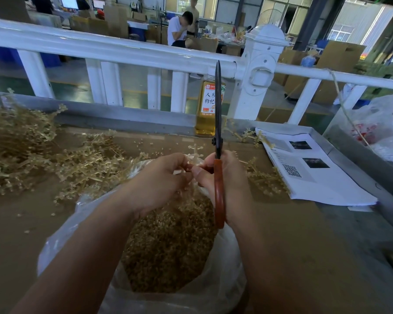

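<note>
My right hand [229, 184] grips a pair of scissors [218, 123] with orange-red handles; the dark blades are closed and point straight up. My left hand [159, 180] meets the right thumb and pinches a small pale plastic piece [192, 160] between the fingertips. Both hands hover over a clear plastic bag [61, 234] filled with small tan cut pieces [168, 250]. A pile of tan plastic sprues [32, 150] lies on the brown table to the left.
A bottle of amber liquid [205, 109] stands behind the scissors by a white railing [123, 51]. Printed sheets [315, 171] lie at the right, with more sprues [266, 177] beside them. A plastic bag [381, 132] sits far right. People sit beyond the railing.
</note>
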`<state>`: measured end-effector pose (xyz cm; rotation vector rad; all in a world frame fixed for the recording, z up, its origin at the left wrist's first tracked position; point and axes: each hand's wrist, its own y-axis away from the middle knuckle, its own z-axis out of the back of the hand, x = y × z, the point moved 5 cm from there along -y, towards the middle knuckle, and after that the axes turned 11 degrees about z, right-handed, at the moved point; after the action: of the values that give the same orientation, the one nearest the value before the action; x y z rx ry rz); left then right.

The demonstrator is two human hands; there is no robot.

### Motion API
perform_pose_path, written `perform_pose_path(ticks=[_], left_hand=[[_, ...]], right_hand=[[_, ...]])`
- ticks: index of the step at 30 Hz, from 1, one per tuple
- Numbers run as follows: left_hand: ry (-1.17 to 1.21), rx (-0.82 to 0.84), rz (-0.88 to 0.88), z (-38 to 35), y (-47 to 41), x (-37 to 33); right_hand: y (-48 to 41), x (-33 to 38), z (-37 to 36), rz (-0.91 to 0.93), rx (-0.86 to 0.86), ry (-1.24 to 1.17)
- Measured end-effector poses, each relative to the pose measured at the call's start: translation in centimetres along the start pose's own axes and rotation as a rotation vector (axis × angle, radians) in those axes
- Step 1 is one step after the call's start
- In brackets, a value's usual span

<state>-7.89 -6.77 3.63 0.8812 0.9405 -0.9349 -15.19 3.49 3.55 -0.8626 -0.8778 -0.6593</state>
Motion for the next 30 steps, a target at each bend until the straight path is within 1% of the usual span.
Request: perform_pose_path(ticks=[3,8,11,13,15,21,27,30], left_hand=[[-0.013,-0.046,0.028,0.1,0.0,0.1],[0.024,-0.045,0.053,0.0,-0.4,0.1],[-0.041,-0.07,0.082,-0.1,-0.6,0.3],[-0.078,-0.078,0.093,-0.2,-0.7,0.5],[-0.098,-0.092,0.074,-0.1,-0.7,0.4],[-0.218,-0.151,-0.058,-0.2,-0.2,-0.2],[-0.276,-0.185,-0.051,0.0,-0.1,-0.5],[-0.2,-0.184,-0.06,0.0,0.1,-0.6]], right_hand=[[0.0,-0.1,-0.2,0.011,-0.013,0.01],[-0.3,-0.8,-0.9,-0.003,0.001,0.049],[-0.4,-0.8,-0.8,0.002,-0.003,0.072],[-0.5,-1.0,-0.5,-0.038,-0.003,0.054],[-0.5,-1.1,-0.5,-0.084,-0.004,0.029],[-0.5,-0.7,-0.3,-0.102,-0.038,0.025],[-0.2,-0.3,-0.3,-0.069,-0.039,0.047],[-0.1,-0.1,0.1,-0.071,-0.075,0.006]])
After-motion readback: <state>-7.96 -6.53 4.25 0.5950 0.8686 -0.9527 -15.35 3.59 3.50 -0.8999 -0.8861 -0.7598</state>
